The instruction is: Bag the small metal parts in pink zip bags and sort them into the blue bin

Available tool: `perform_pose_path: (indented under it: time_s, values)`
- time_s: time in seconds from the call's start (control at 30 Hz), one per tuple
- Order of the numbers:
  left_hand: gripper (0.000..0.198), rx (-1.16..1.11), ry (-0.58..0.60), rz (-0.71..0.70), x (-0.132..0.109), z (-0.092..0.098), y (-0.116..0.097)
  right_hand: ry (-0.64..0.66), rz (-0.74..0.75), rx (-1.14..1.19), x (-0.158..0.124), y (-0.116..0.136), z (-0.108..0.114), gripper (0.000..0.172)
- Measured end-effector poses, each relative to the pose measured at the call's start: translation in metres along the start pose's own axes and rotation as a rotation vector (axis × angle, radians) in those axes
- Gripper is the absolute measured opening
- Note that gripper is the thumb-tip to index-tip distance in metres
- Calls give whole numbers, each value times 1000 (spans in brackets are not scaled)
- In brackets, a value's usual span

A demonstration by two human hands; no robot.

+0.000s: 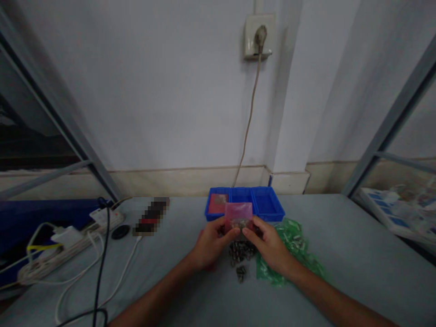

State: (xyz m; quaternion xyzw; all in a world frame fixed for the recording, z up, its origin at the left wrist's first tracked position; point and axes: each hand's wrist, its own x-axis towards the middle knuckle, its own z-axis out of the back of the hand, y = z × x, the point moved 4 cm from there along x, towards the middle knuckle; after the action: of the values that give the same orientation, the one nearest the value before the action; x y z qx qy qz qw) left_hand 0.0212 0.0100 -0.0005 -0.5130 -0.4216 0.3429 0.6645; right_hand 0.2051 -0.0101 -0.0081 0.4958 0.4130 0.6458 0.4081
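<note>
Between my two hands is a small pink plastic bag [238, 212] with small metal parts in its lower end. My left hand [211, 240] pinches its left side, and my right hand [269, 240] grips the right side, both thumbs in front. Under the bag a pile of small dark metal parts [242, 250] lies on the table, with a few loose metal pieces [241, 273] nearer me. Just behind the hands stands a blue three-compartment tray [269, 204]. Its left compartment holds another pink bag [218, 203]. Something pink lies partly hidden beneath my left hand.
Crumpled green plastic bags [296, 245] lie beside my right forearm. To the left are a blurred-out phone [151, 217] on a white cable, a round black disc [120, 232] and a power strip [71, 250] with several cords. A white rack [391, 213] stands far right.
</note>
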Motion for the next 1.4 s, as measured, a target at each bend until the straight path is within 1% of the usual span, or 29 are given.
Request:
perform_pose_path:
  time_s: [0.23, 0.4, 0.53, 0.7, 0.83, 0.97, 1.1, 1.23, 1.4]
  values:
    - [43, -1, 28, 20, -1, -1, -1, 4, 20, -25, -1, 6, -1, 33]
    - [44, -6, 32, 24, 0, -2, -2, 6, 34, -37, -2, 7, -2, 30]
    - [46, -16, 36, 22, 0, -3, -3, 9, 22, -19, -2, 3, -3, 28]
    - [43, 29, -2, 6, 0, 1, -1, -7, -4, -38, -2, 0, -3, 27]
    - [42, 87, -22, 0, 0, 2, -2, -12, 33, -75, -2, 5, -2, 27]
    - [44, 69, -7, -4, 0, -1, -6, -6, 63, -79, -1, 8, 0, 25]
    - [43, 66, -20, 5, 0, -2, -4, 5, 66, -52, -1, 9, 0, 24]
    - [44, 93, -19, -2, 0, -1, -3, -1, 67, -52, -1, 9, 1, 25]
    - [44, 75, -17, 3, -1, 0, -5, -12, 47, -53, -1, 6, 1, 28]
